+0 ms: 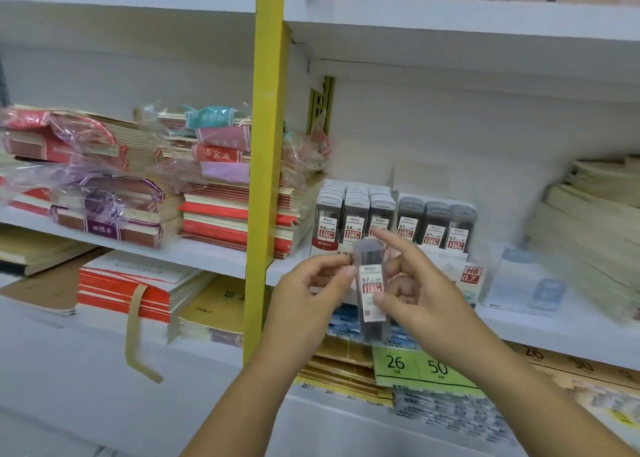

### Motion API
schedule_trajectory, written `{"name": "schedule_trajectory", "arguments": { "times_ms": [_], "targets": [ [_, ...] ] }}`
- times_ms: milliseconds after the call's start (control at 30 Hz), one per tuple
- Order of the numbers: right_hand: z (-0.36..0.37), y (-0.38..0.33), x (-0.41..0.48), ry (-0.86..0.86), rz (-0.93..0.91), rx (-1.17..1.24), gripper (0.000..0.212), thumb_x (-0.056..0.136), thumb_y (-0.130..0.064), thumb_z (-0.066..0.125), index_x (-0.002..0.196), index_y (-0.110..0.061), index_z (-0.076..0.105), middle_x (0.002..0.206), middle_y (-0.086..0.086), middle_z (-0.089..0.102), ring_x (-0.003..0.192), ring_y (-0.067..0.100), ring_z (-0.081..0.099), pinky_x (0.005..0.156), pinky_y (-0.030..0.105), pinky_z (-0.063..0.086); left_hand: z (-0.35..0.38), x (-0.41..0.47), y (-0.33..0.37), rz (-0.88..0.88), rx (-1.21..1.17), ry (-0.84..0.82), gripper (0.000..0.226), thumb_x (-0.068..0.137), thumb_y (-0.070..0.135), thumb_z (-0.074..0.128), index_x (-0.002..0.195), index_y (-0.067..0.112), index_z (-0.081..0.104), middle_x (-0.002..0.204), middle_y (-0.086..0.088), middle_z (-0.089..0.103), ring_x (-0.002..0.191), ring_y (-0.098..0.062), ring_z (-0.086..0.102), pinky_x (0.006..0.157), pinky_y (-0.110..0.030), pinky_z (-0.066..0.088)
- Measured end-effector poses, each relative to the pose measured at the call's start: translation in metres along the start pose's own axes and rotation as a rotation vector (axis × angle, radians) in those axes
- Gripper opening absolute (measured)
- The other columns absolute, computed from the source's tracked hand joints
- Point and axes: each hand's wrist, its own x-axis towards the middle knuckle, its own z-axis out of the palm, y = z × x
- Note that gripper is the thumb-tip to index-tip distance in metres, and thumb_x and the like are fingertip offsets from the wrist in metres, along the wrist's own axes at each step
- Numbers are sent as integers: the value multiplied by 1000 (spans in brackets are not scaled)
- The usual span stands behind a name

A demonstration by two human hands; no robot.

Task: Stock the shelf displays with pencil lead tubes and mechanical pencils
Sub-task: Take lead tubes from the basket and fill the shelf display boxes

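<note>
A clear pencil lead tube [372, 288] with a white and red 0.7 label stands upright in front of the shelf, held between both hands. My right hand [419, 290] pinches it, thumb on the label's lower part and index finger raised by the cap. My left hand [308, 283] touches its left edge with thumb and fingertips. Behind them on the shelf stand two display boxes: one of 0.5 tubes [355, 216] with white caps, one of 0.7 tubes [434, 226] with grey caps and an HB 0.7 tag.
A yellow upright post [266, 166] divides the shelving. Wrapped stacks of notebooks [114, 183] fill the left shelf. Cream paper stacks [595, 228] lie at the right beside a clear blue-tinted box [523, 280]. Green price tags [419, 366] sit on the shelf edge below.
</note>
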Motion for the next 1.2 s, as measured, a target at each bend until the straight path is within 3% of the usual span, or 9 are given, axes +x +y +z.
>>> {"name": "schedule_trajectory", "arguments": {
  "times_ms": [100, 167, 367, 600, 800, 967, 1033, 1100, 1200],
  "targets": [
    [-45, -10, 14, 282, -100, 10, 64, 85, -3, 69, 117, -53, 45, 94, -8, 65, 77, 15, 70, 72, 41, 60, 18, 6, -4, 233, 361, 62, 32, 94, 39, 64, 124, 48, 57, 127, 36, 50, 123, 13, 41, 103, -8, 34],
    [-73, -15, 25, 405, -173, -91, 55, 85, -8, 70, 107, -50, 41, 92, -2, 71, 80, 12, 70, 74, 38, 59, 28, 9, -10, 347, 594, 38, 50, 97, 40, 59, 145, 38, 44, 150, 22, 35, 141, 5, 18, 117, -20, 16],
    [-89, -1, 57, 276, -140, -441, 49, 87, -13, 68, 100, -49, 37, 90, -13, 64, 73, -3, 64, 62, 20, 56, 38, 13, -30, 411, 864, -62, 68, 101, 51, 44, 155, 39, 4, 166, 16, -10, 150, -2, -23, 124, -35, -7],
    [-80, 19, 74, 121, -25, -599, 31, 86, -25, 69, 93, -47, 49, 75, -15, 64, 71, -1, 61, 63, 25, 49, 37, 15, -41, 447, 828, -44, 68, 99, 50, 43, 158, 35, 14, 168, 15, -3, 153, -5, -13, 122, -37, 2],
    [-76, 17, 77, 234, -67, -1060, 35, 89, -40, 62, 123, -38, 58, 96, -11, 41, 82, 9, 47, 55, 23, 33, 35, 13, -37, 432, 791, -69, 66, 101, 45, 50, 156, 38, 15, 165, 20, -3, 151, 1, -15, 122, -30, -1],
    [-69, 1, 27, 369, -200, -561, 31, 90, -24, 63, 119, -34, 61, 87, -16, 49, 74, 0, 50, 63, 10, 38, 29, -18, -33, 434, 683, 28, 53, 98, 33, 60, 147, 30, 44, 143, 21, 44, 135, 9, 25, 114, -16, 20],
    [-59, 3, -12, 349, -190, -238, 23, 91, -21, 63, 104, -38, 65, 77, -12, 56, 70, 5, 53, 61, 10, 42, 25, -40, -42, 375, 669, -26, 46, 97, 35, 60, 142, 34, 48, 130, 29, 41, 122, 20, 23, 105, -3, 16],
    [-42, 19, -49, 259, -62, -31, 20, 92, -19, 63, 95, -38, 67, 73, -8, 60, 66, 8, 55, 57, 16, 45, 20, -67, -62, 273, 644, -167, 40, 98, 38, 57, 137, 40, 49, 127, 32, 40, 121, 19, 29, 100, -2, 26],
    [-11, 71, -97, 31, 275, -10, 17, 93, -16, 62, 93, -32, 68, 77, -1, 62, 62, 11, 58, 52, 18, 43, 12, -109, -103, 86, 683, -452, 37, 100, 34, 56, 136, 33, 52, 134, 17, 46, 123, -4, 46, 97, -21, 43]
  ]
}}
